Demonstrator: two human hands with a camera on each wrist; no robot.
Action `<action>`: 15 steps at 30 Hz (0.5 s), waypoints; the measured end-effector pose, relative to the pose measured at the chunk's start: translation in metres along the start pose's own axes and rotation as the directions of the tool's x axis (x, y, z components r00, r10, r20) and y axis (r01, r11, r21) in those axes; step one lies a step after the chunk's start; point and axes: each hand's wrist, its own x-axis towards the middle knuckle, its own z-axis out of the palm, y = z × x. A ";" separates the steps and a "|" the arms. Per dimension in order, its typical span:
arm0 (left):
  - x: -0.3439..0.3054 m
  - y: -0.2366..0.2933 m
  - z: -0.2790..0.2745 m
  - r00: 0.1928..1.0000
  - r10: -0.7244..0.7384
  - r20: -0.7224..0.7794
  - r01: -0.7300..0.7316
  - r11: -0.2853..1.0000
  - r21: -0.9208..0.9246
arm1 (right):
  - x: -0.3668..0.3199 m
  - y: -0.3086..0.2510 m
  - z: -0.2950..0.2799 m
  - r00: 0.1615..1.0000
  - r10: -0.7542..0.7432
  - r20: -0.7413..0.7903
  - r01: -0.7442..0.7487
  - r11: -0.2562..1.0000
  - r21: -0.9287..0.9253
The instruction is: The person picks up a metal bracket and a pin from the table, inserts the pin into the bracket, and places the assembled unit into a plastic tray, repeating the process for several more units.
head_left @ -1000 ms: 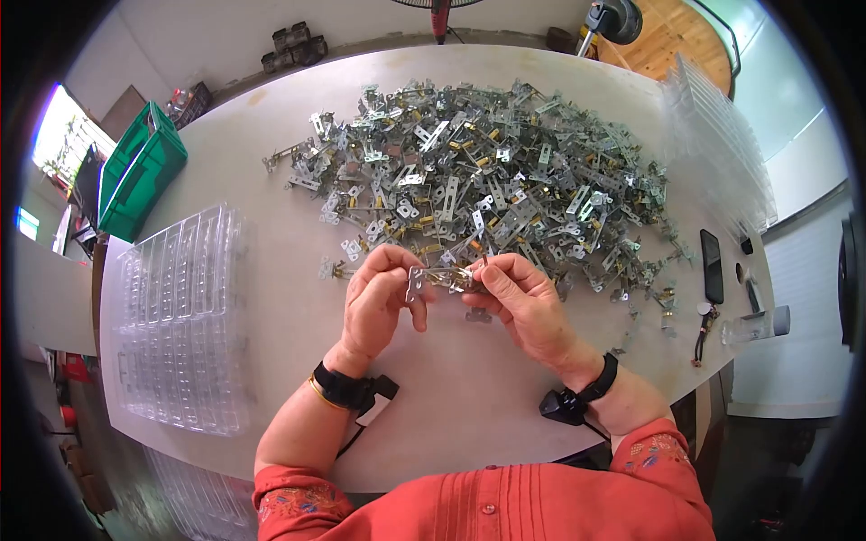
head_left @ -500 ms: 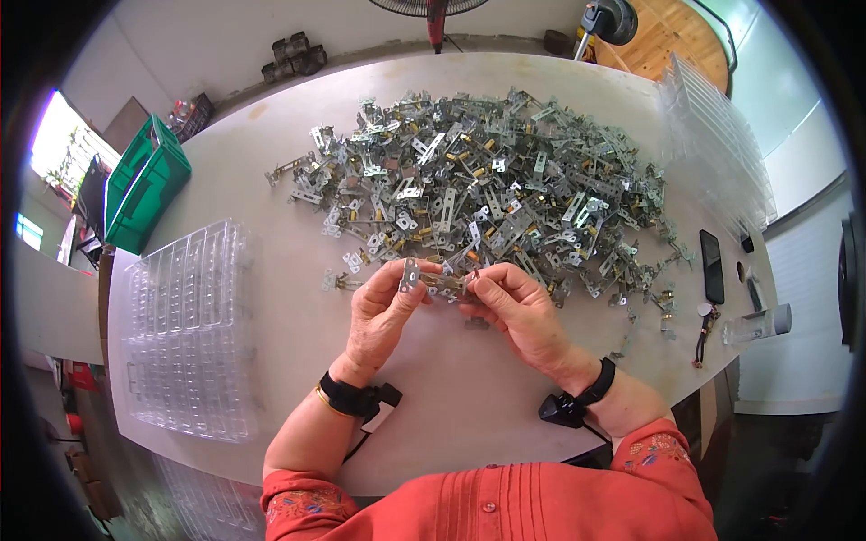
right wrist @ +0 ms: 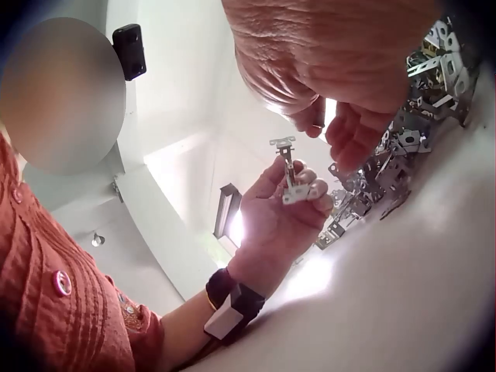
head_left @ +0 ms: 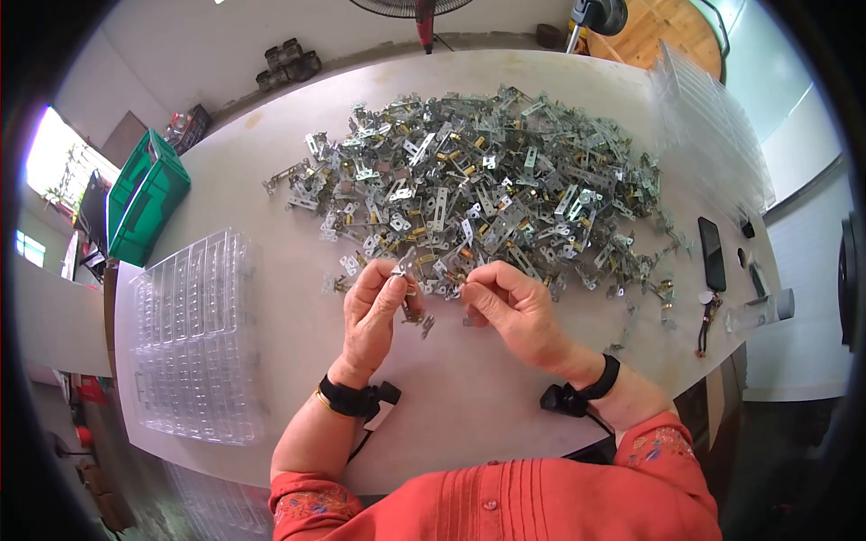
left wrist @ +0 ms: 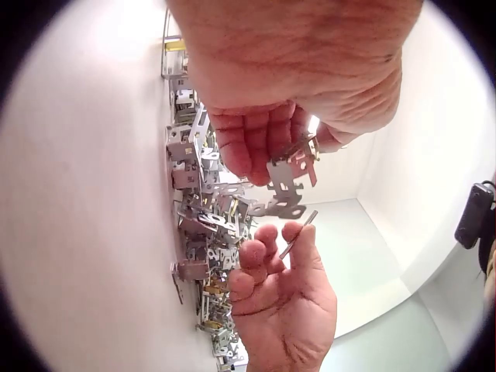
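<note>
The left hand (head_left: 368,317) grips a small metal bracket assembly (head_left: 414,316) between thumb and fingers, near the front of the metal heap. In the left wrist view that bracket (left wrist: 283,184) has a flat plate with holes. A thin metal pin (left wrist: 299,235) is pinched between thumb and finger of the right hand (left wrist: 285,310), apart from the bracket. The right wrist view shows the left hand (right wrist: 280,209) upright around the bracket (right wrist: 291,174), with the right hand (right wrist: 333,70) above and beside it.
A large heap of metal brackets (head_left: 487,180) covers the table's middle. Clear plastic trays (head_left: 194,338) lie at the left, more trays (head_left: 713,126) at the right. A green crate (head_left: 149,198) stands at the back left; a phone (head_left: 712,254) and a bottle (head_left: 760,311) lie at the right.
The hands were together at the bracket and are now apart. The bracket has tilted downward in the left hand, and the right hand has come away with the pin.
</note>
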 end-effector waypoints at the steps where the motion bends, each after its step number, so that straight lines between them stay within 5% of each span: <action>1: -0.001 0.002 -0.001 0.998 -0.053 0.042 0.053 0.999 0.012 | 0.000 -0.005 -0.001 0.998 0.054 0.020 -0.055 0.997 0.061; 5: -0.003 0.008 0.007 0.980 -0.177 0.090 0.162 0.975 0.150 | -0.002 -0.023 -0.001 0.986 0.154 0.065 -0.160 0.982 0.104; 15: -0.005 0.005 0.012 0.977 -0.204 0.068 0.181 0.950 0.255 | -0.004 -0.017 0.000 0.996 0.067 0.066 -0.062 0.995 -0.072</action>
